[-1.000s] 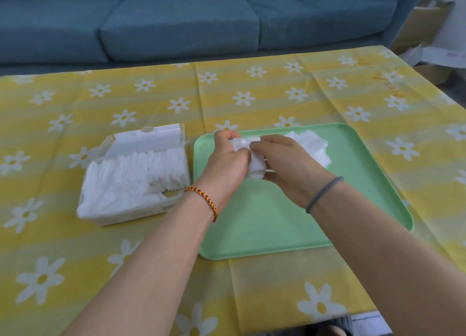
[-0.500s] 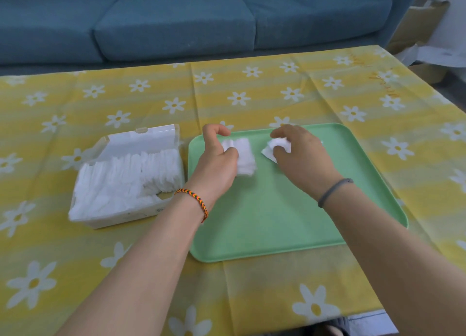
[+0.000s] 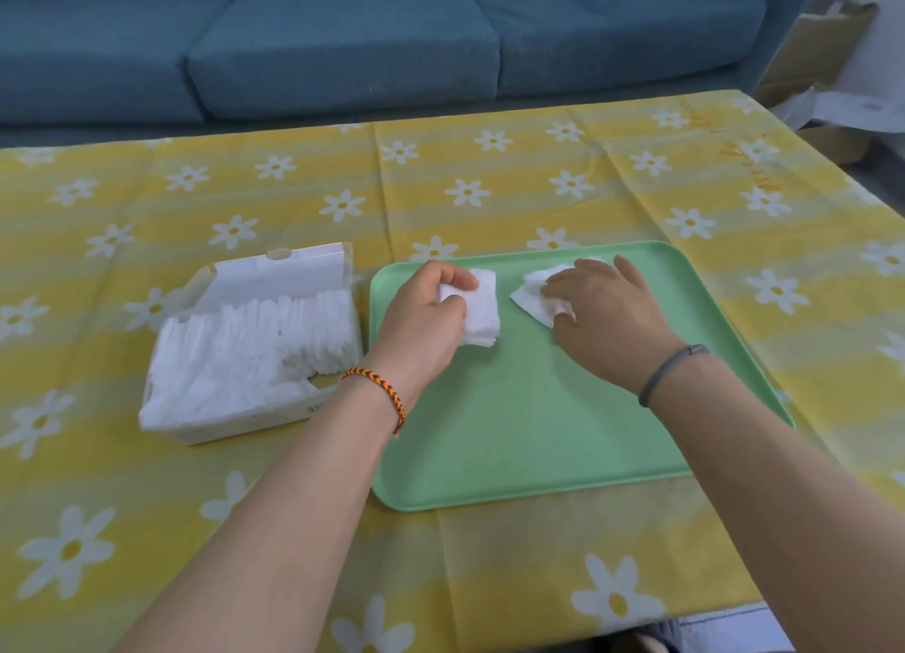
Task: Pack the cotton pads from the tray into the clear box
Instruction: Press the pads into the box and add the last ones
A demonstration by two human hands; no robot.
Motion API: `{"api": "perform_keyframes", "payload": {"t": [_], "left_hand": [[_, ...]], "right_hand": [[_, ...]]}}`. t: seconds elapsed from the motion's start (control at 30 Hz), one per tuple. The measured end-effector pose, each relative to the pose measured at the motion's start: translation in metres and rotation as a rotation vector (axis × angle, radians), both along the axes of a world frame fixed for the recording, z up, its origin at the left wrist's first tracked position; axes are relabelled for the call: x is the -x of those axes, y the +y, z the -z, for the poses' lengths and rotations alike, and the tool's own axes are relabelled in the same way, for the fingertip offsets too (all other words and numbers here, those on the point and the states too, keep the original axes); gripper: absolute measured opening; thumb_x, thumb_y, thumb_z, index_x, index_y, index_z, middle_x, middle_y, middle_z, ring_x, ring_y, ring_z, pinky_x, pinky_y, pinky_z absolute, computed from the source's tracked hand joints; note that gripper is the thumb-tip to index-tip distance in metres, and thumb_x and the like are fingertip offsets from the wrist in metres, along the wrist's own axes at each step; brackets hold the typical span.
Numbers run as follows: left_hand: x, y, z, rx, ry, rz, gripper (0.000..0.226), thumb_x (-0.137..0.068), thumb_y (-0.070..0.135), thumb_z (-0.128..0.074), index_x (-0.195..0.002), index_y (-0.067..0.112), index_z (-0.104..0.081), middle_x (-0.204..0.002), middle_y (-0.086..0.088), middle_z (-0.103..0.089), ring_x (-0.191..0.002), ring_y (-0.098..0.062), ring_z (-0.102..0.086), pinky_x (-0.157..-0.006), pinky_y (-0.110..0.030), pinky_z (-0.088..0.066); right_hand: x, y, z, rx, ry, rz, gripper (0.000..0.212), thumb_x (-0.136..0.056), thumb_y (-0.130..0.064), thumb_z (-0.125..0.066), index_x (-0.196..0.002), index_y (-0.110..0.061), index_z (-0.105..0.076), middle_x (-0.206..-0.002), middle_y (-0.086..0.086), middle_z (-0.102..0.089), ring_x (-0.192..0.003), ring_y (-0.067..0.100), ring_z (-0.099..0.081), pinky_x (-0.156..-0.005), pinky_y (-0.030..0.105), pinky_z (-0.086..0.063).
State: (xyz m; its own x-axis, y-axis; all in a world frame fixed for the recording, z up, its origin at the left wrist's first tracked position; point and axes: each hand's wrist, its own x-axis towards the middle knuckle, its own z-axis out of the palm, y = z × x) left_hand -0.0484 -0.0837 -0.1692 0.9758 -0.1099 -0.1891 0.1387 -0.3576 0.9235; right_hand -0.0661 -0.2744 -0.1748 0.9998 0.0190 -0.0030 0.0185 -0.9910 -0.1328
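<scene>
A green tray [image 3: 538, 437] lies on the table in front of me. My left hand [image 3: 421, 319] grips a stack of white cotton pads [image 3: 482, 312] over the tray's far left part. My right hand [image 3: 607, 314] rests with spread fingers on several loose cotton pads [image 3: 531, 292] at the tray's far middle; some of them are hidden under the hand. Left of the tray stands the clear box [image 3: 313, 405], lid open, with rows of white pads [image 3: 245, 348] filling most of it.
The table carries a yellow cloth with white daisies [image 3: 489, 187]. A blue sofa [image 3: 343, 45] stands behind the table. Cardboard boxes [image 3: 818, 50] sit at the far right, past the table's corner.
My two hands, together on one bunch of pads a second ago, have parted. The left one keeps a stack and has shifted left; the right one moved right onto the loose pads.
</scene>
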Motion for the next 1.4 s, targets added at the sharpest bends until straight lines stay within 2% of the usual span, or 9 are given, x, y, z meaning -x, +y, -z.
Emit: {"api": "perform_keyframes", "payload": {"t": [0.1, 0.2, 0.4, 0.57, 0.87, 1.0, 1.13, 1.27, 1.4], "left_hand": [[0.001, 0.001, -0.001, -0.014, 0.0, 0.017, 0.039, -0.088, -0.001, -0.045, -0.103, 0.028, -0.066, -0.102, 0.003, -0.065, -0.064, -0.013, -0.048, -0.044, -0.017, -0.032], [0.003, 0.0, -0.002, -0.015, 0.003, 0.022, 0.039, -0.087, -0.003, -0.049, -0.105, 0.027, -0.067, -0.109, -0.005, -0.066, -0.074, -0.02, -0.051, -0.053, -0.023, -0.037], [0.002, -0.003, -0.003, 0.032, -0.01, 0.049, 0.034, -0.085, 0.0, -0.052, -0.097, 0.029, -0.066, -0.087, -0.004, -0.062, -0.071, -0.018, -0.049, -0.056, -0.023, -0.037], [0.002, -0.006, -0.009, 0.15, 0.082, 0.025, 0.027, -0.066, 0.022, -0.044, -0.083, 0.03, -0.063, -0.073, 0.004, -0.06, -0.072, -0.02, -0.05, -0.074, -0.034, -0.042], [0.0, -0.009, -0.007, 0.15, 0.09, -0.001, 0.017, -0.068, 0.041, -0.055, -0.08, 0.04, -0.066, -0.09, 0.003, -0.065, -0.089, -0.023, -0.063, -0.1, -0.054, -0.052], [0.004, -0.009, -0.005, 0.109, 0.028, 0.036, 0.026, -0.068, 0.03, -0.059, -0.094, 0.031, -0.063, -0.082, 0.0, -0.065, -0.075, -0.021, -0.06, -0.075, -0.035, -0.05], [0.003, -0.004, 0.001, 0.032, -0.034, 0.048, 0.027, -0.088, 0.013, -0.059, -0.107, 0.028, -0.047, -0.083, -0.01, -0.058, -0.056, -0.016, -0.043, -0.049, -0.022, -0.034], [0.001, 0.0, 0.002, -0.01, -0.126, 0.032, 0.028, -0.092, 0.002, -0.049, -0.101, 0.027, -0.04, -0.083, -0.002, -0.049, -0.041, -0.008, -0.03, -0.039, -0.018, -0.025], [-0.002, -0.001, 0.003, -0.045, -0.116, 0.017, 0.024, -0.093, -0.001, -0.044, -0.093, 0.018, -0.058, -0.065, 0.004, -0.043, -0.04, -0.005, -0.031, -0.038, -0.017, -0.025]], "right_hand": [[0.001, 0.005, -0.012, -0.351, -0.211, 0.097, 0.028, -0.086, -0.01, -0.059, -0.111, -0.018, -0.069, -0.115, -0.001, -0.069, -0.11, 0.02, -0.06, -0.096, 0.024, -0.041], [0.001, 0.01, -0.031, -0.71, -0.326, 0.299, 0.015, -0.082, -0.007, -0.065, -0.093, -0.016, -0.063, -0.083, -0.005, -0.066, -0.079, 0.015, -0.06, -0.06, 0.008, -0.04], [0.009, 0.02, -0.052, -1.562, 0.105, 0.467, 0.031, -0.083, 0.005, -0.068, -0.112, -0.003, -0.058, -0.083, 0.012, -0.063, -0.067, 0.023, -0.062, -0.06, 0.028, -0.053], [0.008, 0.032, -0.044, -1.415, 0.12, 0.434, 0.026, -0.082, 0.006, -0.069, -0.104, -0.005, -0.06, -0.087, 0.016, -0.066, -0.073, 0.025, -0.065, -0.066, 0.028, -0.056], [0.008, 0.036, -0.035, -1.194, 0.006, 0.409, 0.024, -0.078, 0.003, -0.072, -0.094, -0.009, -0.059, -0.081, 0.008, -0.066, -0.07, 0.023, -0.064, -0.072, 0.037, -0.061], [0.008, 0.038, -0.032, -1.156, -0.022, 0.419, 0.025, -0.077, 0.002, -0.071, -0.097, -0.008, -0.059, -0.084, 0.012, -0.067, -0.078, 0.032, -0.07, -0.077, 0.048, -0.061], [0.006, 0.033, -0.032, -1.136, -0.004, 0.412, 0.023, -0.084, -0.003, -0.065, -0.105, -0.006, -0.058, -0.084, 0.01, -0.069, -0.055, 0.02, -0.066, -0.052, 0.028, -0.054], [0.006, 0.004, -0.025, -0.525, -0.124, 0.358, 0.024, -0.086, -0.005, -0.051, -0.102, -0.016, -0.065, -0.103, 0.005, -0.067, -0.084, 0.025, -0.059, -0.063, 0.027, -0.044], [0.016, -0.006, -0.017, -0.169, 0.147, 0.122, 0.037, -0.09, -0.01, -0.049, -0.114, -0.03, -0.069, -0.129, 0.0, -0.059, -0.108, 0.025, -0.052, -0.091, 0.032, -0.044]]}}
